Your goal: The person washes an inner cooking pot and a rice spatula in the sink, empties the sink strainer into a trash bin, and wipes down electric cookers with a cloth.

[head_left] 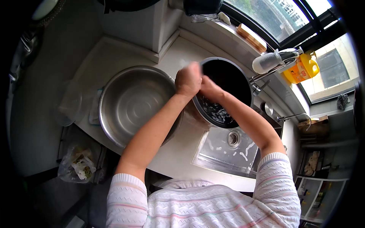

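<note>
Both my hands meet over the left rim of a deep, dark pot [232,78], with liquid showing bright reflections in its lower part. My left hand [188,80] is closed like a fist, its upper part blurred by motion. Against it, my right hand [210,89] is closed too, at the pot's inner left side. Whatever lies between the fingers, if anything, is hidden. Left of the hands, a wide stainless steel basin [131,100] rests on the counter [171,157]. The pot overlaps the upper edge of the sink [222,152], which is wet near its drain.
A faucet [262,77] with a whitish cover reaches over the pot's right side. Beyond it stands a yellow jug [302,70] by the window. A thin curved tap [294,117] is farther right. A plastic bag of scraps [80,165] hangs at lower left.
</note>
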`<state>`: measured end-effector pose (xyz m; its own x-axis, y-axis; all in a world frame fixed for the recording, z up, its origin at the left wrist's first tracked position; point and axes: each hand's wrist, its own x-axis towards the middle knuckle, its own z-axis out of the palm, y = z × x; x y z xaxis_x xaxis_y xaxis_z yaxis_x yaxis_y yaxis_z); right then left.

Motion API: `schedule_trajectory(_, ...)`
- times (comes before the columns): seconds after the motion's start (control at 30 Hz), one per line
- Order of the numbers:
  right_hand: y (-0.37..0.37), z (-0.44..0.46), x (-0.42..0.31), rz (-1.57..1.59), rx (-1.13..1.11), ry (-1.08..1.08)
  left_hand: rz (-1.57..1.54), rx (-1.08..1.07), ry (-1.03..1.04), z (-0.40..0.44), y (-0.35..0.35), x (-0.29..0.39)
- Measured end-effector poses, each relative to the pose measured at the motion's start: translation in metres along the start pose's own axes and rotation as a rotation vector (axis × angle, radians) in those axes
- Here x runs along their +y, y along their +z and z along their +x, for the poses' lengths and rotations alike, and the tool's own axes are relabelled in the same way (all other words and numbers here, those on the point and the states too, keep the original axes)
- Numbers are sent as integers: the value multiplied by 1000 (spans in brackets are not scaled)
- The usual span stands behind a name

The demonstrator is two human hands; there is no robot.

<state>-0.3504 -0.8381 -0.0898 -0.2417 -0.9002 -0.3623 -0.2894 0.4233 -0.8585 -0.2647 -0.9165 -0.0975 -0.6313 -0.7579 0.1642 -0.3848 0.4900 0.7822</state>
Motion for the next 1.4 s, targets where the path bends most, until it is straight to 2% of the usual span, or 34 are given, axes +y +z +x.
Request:
schedule_trajectory(0.03,-1,-6,-20,52,187,87,-139,87,18,-4,-1,3)
schedule_trajectory(0.13,-43,19,7,848,286,114,-210,192,83,-3,6,-3)
schedule_trajectory(0.23,-73,11,5,1073,442,144,-191,172,100,-3,5,-5)
schedule_trajectory(0.33,-61,8,-2,1055,616,71,-176,103,80,-1,0,-4)
schedule_trajectory(0.4,-41,15,-6,939,632,13,-153,92,77,-1,1,-3)
schedule_trajectory(0.53,3,5,-10,400,368,18,-141,148,83,2,8,-9)
schedule_trajectory(0.6,18,-10,3,126,172,29,-159,144,69,3,8,-9)
schedule_trajectory(0.67,9,-31,7,-191,-90,-80,-176,120,53,2,7,-5)
schedule_trajectory(0.77,-6,-47,8,-492,-526,88,-150,148,60,1,9,-5)
schedule_trajectory(0.83,-17,-51,1,-719,-731,234,-162,140,43,-1,6,-4)
schedule_trajectory(0.93,-28,-57,13,-932,-872,189,-197,131,43,-3,3,-4)
schedule_trajectory(1.03,-47,-55,50,-1241,-725,168,-199,104,47,-5,0,0)
schedule_trajectory(1.13,-45,-29,95,-1255,-377,126,-186,146,73,-4,3,0)
schedule_trajectory(1.2,-31,1,113,-1328,-400,-61,-178,144,88,-3,3,0)
schedule_trajectory(1.3,-17,8,90,-905,-222,-311,-163,143,75,-2,5,-1)
schedule_trajectory(1.4,-1,-12,48,-451,-348,-86,-171,128,52,-2,3,1)
